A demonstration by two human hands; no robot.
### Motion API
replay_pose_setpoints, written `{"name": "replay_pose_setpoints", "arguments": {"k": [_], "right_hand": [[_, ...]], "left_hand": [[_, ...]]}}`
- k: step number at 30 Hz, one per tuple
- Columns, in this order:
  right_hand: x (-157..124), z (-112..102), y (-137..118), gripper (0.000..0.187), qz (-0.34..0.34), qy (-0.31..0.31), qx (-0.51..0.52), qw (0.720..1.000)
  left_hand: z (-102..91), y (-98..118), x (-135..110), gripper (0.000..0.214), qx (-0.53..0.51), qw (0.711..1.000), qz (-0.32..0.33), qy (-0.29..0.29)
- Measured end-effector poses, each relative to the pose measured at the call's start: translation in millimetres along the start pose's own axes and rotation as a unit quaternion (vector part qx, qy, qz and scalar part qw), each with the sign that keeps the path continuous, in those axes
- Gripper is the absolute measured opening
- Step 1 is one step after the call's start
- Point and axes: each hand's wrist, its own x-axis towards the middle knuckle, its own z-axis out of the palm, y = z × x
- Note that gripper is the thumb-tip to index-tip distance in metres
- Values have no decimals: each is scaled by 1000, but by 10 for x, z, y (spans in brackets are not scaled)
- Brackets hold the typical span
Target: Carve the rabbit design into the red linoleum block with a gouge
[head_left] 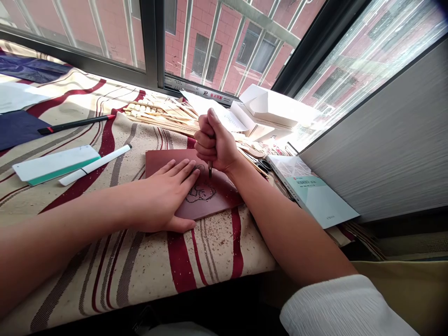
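A reddish-brown carving board (224, 198) lies flat on the striped cloth, with a dark outline drawing and cut lines on its face. Flat across the board's left part rests my left hand (171, 189), fingers spread and touching the surface beside the drawing. My right hand (215, 142) is wrapped in a fist round an upright carving tool (210, 170), thumb on top. Only the tool's narrow metal end shows below the fist, pointing down at the drawing's upper right; its handle is hidden in the hand. Small brown shavings are scattered on the cloth around the board.
Left of the board lie a white-and-green case (58, 163), a white pen (96, 164) and a black-and-red pen (77, 125). Thin wooden sticks (161, 114) and an opened white box (266, 109) sit by the window. Black scissors (264, 165) and a book (315, 189) are at right.
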Motion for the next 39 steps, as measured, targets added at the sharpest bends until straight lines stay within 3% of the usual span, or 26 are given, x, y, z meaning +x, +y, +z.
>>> {"name": "replay_pose_setpoints", "arguments": {"k": [8,10,12,14,16,18,22,30,39], "right_hand": [[-125,171,-81,59,-12,-40,-66,997],[-93,198,-35,58,-39,14,-78,996],[-44,190,26,56,-73,110,-64,989],[-4,159,61,56,-50,190,-37,980],[3,127,36,58,-1,213,-23,977],[-26,108,-49,58,-11,190,-29,981],[-105,97,-210,55,-116,144,-38,982],[-38,112,-26,50,-94,126,-24,987],[-8,112,-16,50,-89,97,-10,991]], "left_hand": [[22,0,1,119,-10,1000,0,5],[36,-8,-3,118,-17,1000,2,10],[41,-16,-4,119,-17,1000,2,10],[31,-17,-2,119,-8,1000,0,2],[14,-9,1,119,3,1000,-3,-9],[-3,2,4,119,9,1000,-7,-14],[-10,7,9,118,18,1000,-6,-18],[34,-40,-6,120,9,1000,-11,-22],[28,-28,16,120,21,999,-10,-29]]}}
